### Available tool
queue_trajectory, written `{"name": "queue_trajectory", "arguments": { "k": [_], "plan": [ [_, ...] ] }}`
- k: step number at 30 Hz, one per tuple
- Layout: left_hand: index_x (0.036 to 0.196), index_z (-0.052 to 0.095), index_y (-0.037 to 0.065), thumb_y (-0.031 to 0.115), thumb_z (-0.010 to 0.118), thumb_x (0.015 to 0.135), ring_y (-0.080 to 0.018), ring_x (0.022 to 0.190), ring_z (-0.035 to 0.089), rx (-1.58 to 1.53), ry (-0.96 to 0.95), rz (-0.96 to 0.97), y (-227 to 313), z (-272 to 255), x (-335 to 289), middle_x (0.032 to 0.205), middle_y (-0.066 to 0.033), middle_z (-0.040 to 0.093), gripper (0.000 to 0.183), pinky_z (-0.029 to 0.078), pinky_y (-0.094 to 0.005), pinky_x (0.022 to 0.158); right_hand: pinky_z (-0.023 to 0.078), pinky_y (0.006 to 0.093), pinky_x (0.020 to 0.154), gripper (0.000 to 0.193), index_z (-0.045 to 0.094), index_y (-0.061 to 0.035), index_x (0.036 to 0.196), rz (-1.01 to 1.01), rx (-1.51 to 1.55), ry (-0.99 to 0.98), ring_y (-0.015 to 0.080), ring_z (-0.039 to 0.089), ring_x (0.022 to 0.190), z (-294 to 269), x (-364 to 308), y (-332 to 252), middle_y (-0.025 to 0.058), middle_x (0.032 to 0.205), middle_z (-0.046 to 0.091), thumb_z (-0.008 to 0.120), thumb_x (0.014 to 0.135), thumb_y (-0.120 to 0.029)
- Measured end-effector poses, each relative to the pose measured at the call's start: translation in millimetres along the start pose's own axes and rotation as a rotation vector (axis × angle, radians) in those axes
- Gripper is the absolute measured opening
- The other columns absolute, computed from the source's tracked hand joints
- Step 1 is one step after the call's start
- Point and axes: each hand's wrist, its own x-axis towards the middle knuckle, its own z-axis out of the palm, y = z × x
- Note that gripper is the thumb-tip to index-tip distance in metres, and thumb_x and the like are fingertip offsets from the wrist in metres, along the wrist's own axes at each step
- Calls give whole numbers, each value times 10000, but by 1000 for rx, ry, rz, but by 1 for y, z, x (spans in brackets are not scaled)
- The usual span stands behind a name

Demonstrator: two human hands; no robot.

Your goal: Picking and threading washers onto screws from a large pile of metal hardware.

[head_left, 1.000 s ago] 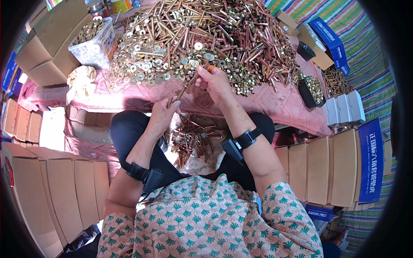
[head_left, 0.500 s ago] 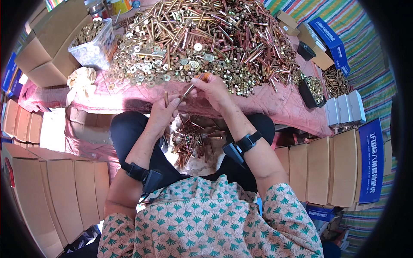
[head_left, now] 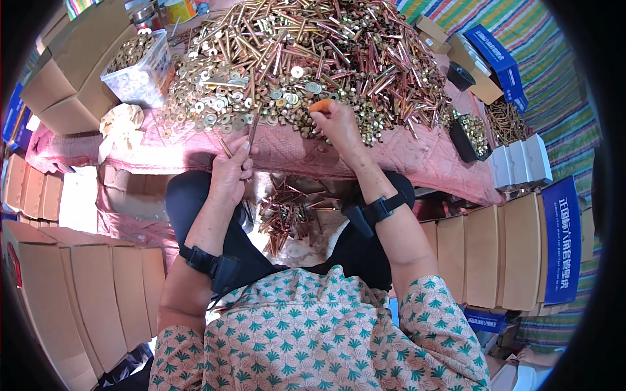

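Note:
My left hand (head_left: 229, 174) is closed around two slim brass-coloured anchor bolts (head_left: 253, 131) that stick up past the thumb and fingers, tilted apart from each other. It is just off the table's front edge. Over the heap of small nuts (head_left: 365, 124) is my right hand (head_left: 340, 129), an orange cover (head_left: 321, 105) on one finger. Its thumb and forefinger are brought together in a pinch; I cannot make out what is between them. Loose flat washers (head_left: 215, 104) lie left of the nuts, and behind rises a large pile of anchor bolts (head_left: 313, 39).
A clear plastic tub (head_left: 140, 78) of washers stands at the left. On the right are a black bin (head_left: 471, 146) of nuts and white boxes (head_left: 521, 163). Cardboard boxes (head_left: 98, 280) line both sides. More bolts (head_left: 290, 218) lie below, between my knees.
My hands have come apart. The right one has left the bolt and moved right and forward over the nuts; the left has drawn slightly left, keeping the bolts.

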Motion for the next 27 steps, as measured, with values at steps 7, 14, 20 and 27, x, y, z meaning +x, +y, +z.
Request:
{"name": "queue_trajectory", "arguments": {
  "k": [7,14,20,27],
  "plan": [
    [1183,580,16,112,603,929,-47,539,436,-10,-5,-6,-4,0,1,866,-62,637,272,309,-167,428,525,411,676,96,687,-75,864,-395,-582,-103,311,641,794,20,-13,-14,119,832,623,652,776,-92],
    [1185,570,14,117,610,925,-45,537,430,19,0,-51,-2,5,-2,870,-65,635,282,313,-168,424,530,416,644,62,630,-29,764,-474,-865,-144,327,645,748,29,-7,-23,140,813,606,627,702,-36],
    [1177,574,11,112,613,922,-49,538,427,6,-12,-61,-2,6,-2,860,-66,638,277,307,-173,423,519,433,632,57,602,-10,782,-494,-732,-100,348,644,750,25,-5,-22,137,804,605,615,771,-64],
    [1159,581,19,115,619,919,-51,540,433,18,-41,-80,-1,9,-5,855,-66,635,262,306,-174,425,523,317,635,138,616,-3,966,-239,-218,-169,211,652,726,31,-6,-22,105,873,647,643,842,-58]
  ]
}}
